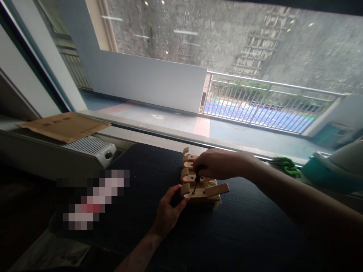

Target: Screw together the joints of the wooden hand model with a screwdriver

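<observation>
A pale wooden assembly of several rounded-end slats lies on the dark table near the window. My left hand grips its near left end, thumb on top of the front slat. My right hand is closed above the slats, pinching a small dark tool that points down into the front slat. What kind of tool it is cannot be made out.
A white heater with brown cardboard on it stands at the left. A green cloth and a teal-and-white object sit at the right by the window sill. A blurred patch covers the table's left.
</observation>
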`<move>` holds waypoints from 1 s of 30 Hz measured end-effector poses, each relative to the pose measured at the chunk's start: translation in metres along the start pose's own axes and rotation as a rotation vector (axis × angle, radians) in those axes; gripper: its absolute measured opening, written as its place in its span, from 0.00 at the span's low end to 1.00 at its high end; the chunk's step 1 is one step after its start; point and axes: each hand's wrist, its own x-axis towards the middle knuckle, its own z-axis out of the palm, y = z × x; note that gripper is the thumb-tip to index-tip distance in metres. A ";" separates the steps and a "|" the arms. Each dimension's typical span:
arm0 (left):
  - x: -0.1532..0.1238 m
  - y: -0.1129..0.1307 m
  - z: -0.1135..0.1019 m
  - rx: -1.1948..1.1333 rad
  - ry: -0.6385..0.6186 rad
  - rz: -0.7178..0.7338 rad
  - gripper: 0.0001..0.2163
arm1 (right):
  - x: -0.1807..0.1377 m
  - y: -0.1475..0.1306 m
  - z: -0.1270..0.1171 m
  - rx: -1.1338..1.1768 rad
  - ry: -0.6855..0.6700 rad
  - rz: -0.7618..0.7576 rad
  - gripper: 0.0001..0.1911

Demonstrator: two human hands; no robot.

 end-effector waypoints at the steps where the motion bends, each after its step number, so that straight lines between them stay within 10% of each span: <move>1: 0.000 0.001 0.000 0.002 0.002 0.003 0.16 | 0.000 0.001 0.001 0.003 0.006 0.001 0.11; 30: 0.000 -0.002 0.000 0.014 0.004 0.013 0.16 | -0.001 -0.008 0.002 -0.090 -0.059 0.050 0.10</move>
